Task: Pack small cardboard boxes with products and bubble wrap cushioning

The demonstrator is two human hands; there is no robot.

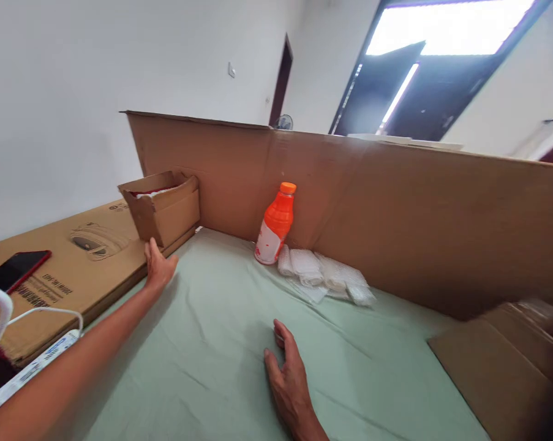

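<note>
My left hand (160, 267) reaches out to the lower front corner of a small open-topped cardboard box (177, 215). Its fingers are up against the box and its thumb is stretched out to the side, not wrapped round anything. Some red and white contents show inside that box. My right hand (291, 381) hovers over or rests on the pale green cloth (221, 343), its thumb and fingers apart and nothing in it. Beyond it an orange bottle (278, 217) with an orange cap leans slightly by the cardboard wall. Several bubble-wrap pieces (324, 271) lie beside the bottle.
A tall cardboard panel (395, 208) runs along the back. On the left, a large flat carton (87, 257) bears the small box and a phone (21, 269). A power strip (32, 367) and white cable lie near my left forearm. Cardboard flaps (496, 367) stand at right.
</note>
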